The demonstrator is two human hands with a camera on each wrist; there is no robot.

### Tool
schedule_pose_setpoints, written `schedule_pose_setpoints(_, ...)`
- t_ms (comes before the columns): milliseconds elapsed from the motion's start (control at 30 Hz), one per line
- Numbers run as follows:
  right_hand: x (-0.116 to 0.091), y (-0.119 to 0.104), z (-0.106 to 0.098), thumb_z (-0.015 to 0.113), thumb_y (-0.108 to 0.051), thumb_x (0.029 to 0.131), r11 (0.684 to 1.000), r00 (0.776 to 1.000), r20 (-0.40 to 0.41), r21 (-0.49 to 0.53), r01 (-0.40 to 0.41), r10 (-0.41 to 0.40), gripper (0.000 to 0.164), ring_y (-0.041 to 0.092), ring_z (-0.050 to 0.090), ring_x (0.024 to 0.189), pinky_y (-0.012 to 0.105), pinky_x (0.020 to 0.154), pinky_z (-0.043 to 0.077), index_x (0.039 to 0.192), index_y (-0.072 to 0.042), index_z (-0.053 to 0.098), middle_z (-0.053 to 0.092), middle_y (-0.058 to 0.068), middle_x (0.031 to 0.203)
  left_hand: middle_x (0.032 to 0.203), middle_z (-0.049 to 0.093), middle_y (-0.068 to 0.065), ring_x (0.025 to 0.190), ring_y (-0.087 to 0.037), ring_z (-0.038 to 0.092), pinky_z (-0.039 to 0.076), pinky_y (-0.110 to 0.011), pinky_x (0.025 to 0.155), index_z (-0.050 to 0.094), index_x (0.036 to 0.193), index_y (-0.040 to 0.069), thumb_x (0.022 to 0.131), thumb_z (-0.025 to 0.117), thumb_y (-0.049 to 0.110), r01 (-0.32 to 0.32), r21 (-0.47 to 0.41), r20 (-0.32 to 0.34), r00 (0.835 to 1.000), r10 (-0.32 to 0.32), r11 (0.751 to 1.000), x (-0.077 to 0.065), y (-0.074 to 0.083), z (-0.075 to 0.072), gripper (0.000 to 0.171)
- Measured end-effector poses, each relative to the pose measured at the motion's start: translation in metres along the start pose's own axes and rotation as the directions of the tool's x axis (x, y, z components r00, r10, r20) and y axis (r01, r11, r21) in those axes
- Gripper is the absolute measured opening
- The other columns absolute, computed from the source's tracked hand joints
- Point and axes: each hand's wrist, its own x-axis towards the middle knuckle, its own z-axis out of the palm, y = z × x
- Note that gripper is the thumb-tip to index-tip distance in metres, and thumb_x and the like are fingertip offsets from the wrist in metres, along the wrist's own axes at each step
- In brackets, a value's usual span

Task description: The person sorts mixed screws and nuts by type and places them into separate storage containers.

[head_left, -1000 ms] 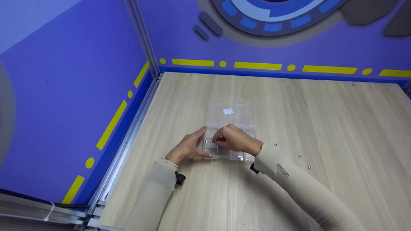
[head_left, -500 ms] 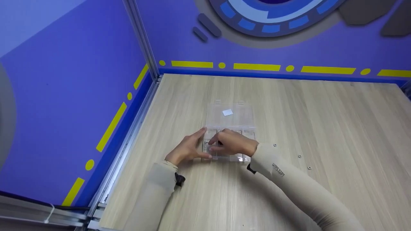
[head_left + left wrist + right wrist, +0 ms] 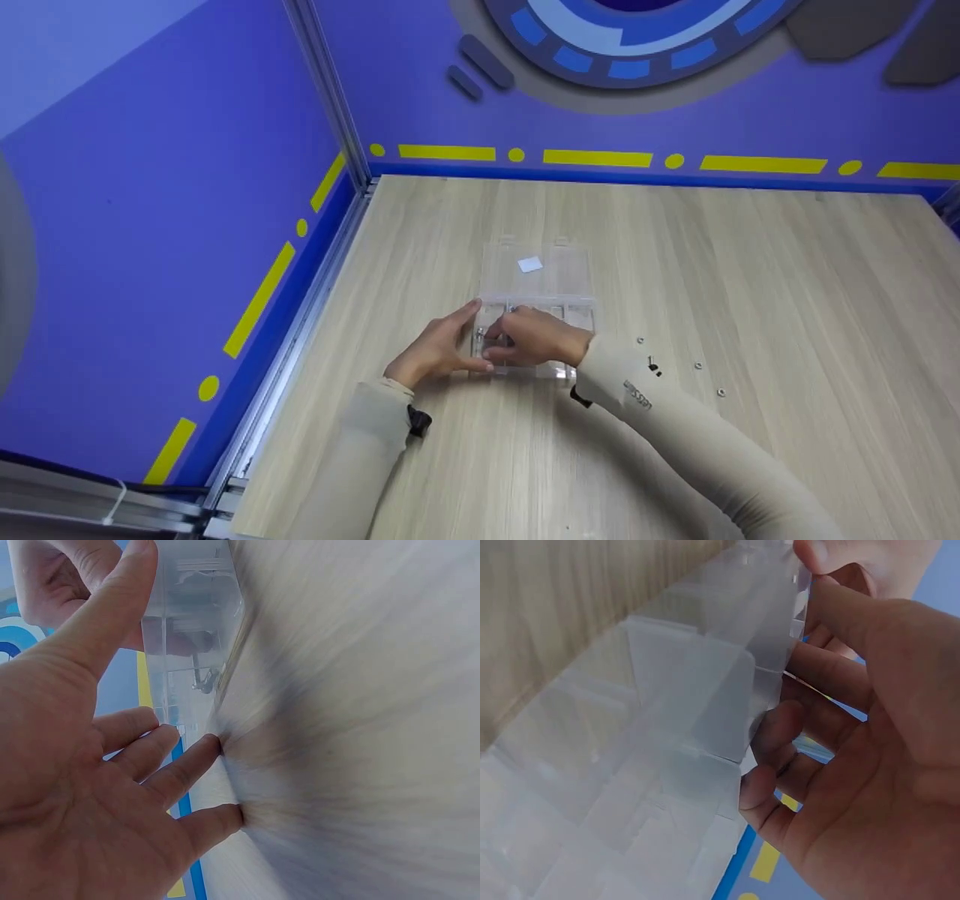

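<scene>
A clear plastic compartment box (image 3: 559, 370) lies on the table with its lid (image 3: 559, 274) folded back. My left hand (image 3: 435, 346) is spread round its left end, thumb at the front edge and index fingertip at the back corner. In the left wrist view, two fingertips (image 3: 214, 742) touch the wood. My right hand (image 3: 536, 335) reaches over the dividers, index finger and thumb apart in the left part. Beside them a small silver screw (image 3: 480, 333) lies in a left compartment, seen also through the wall as a screw (image 3: 202, 680) in the left wrist view.
Right of the box, several small metal nuts (image 3: 698, 366) are scattered on the wooden table (image 3: 810, 315). Small dark pieces (image 3: 654, 367) lie by the right sleeve. A white label (image 3: 529, 264) is on the lid. Blue panels (image 3: 172, 225) stand left and behind.
The right hand's pinch on a small thin piece has loosened, and its finger and thumb are now apart. Its forearm shifted left, uncovering the dark pieces. The left hand stayed put.
</scene>
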Motion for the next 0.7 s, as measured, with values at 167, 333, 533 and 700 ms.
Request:
schedule_pose_setpoints(167,0.0005,0.0009,0.0013,0.071,-0.022,0.099,1.0,1.0,0.009,-0.01,-0.011,0.011,0.016,0.011,0.068,0.074,0.032,0.071,0.06,0.101,-0.009,0.079,0.076,0.002,0.09,0.168,0.025,-0.009,0.153,-0.028,0.025,0.023,-0.041,0.126,0.026,0.164,0.012,0.078,0.092,0.031,0.019,-0.004,0.004,1.0,-0.019,1.0,0.0001,0.0003,0.0002,0.11)
schedule_pose_setpoints(333,0.0003,0.002,0.0028,0.071,-0.02,0.098,1.0,1.0,0.0,-0.019,-0.019,0.019,0.013,0.01,0.067,0.072,0.031,0.07,0.059,0.098,-0.01,0.08,0.076,0.0,0.088,0.168,0.025,-0.01,0.153,-0.029,0.026,0.023,-0.041,0.126,0.026,0.164,0.01,0.078,0.092,0.031,0.003,-0.006,0.004,1.0,-0.003,1.0,0.0001,-0.0005,0.0006,0.11)
schedule_pose_setpoints(533,-0.0007,0.0021,0.0023,0.072,-0.017,0.097,1.0,1.0,-0.016,-0.019,-0.006,0.006,0.009,0.006,0.056,0.062,0.026,0.061,0.053,0.094,-0.011,0.079,0.073,-0.002,0.081,0.168,0.026,-0.01,0.153,-0.029,0.026,0.024,-0.041,0.125,0.026,0.164,0.01,0.079,0.092,0.031,-0.005,-0.003,0.005,1.0,0.005,1.0,-0.0008,-0.0009,0.0003,0.109)
schedule_pose_setpoints(700,-0.0036,0.0045,0.0008,0.069,-0.008,0.096,0.998,0.998,-0.043,0.032,0.053,-0.052,0.012,0.01,0.051,0.058,0.025,0.055,0.044,0.086,-0.006,0.075,0.064,0.001,0.072,0.168,0.025,-0.009,0.153,-0.029,0.025,0.024,-0.041,0.125,0.026,0.164,0.011,0.079,0.092,0.032,-0.001,-0.017,0.001,1.0,0.001,1.0,-0.0016,-0.0015,0.0003,0.11)
